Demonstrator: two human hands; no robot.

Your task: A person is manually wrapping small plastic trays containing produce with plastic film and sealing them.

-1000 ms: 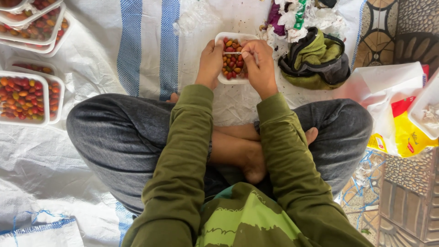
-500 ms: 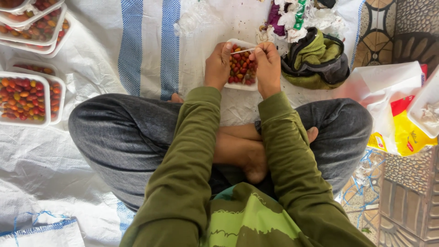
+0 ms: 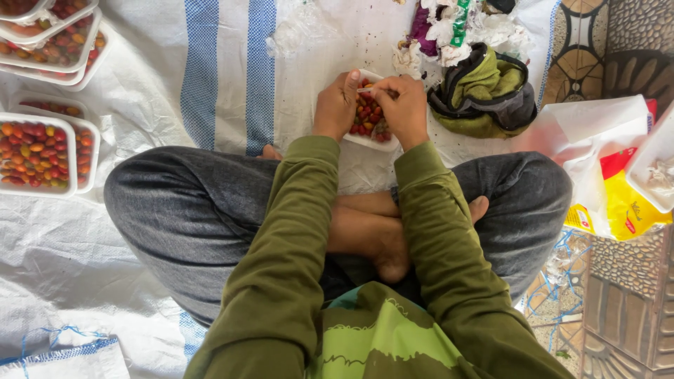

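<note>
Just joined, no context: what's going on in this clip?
A person sits cross-legged on a white woven sheet. Both hands work over a small white tray of red and orange fruits: the left hand grips its left edge, and the right hand pinches something thin and pale above it. More filled trays sit off to the person's left, and a green and grey cloth bundle lies to the right of the tray.

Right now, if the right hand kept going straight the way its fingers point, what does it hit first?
The right hand points left across the small white tray of red fruit. It would probably meet the left hand first, about at the thumb: both already pinch the same thin pale strip above the tray. Depth is unclear.
</note>
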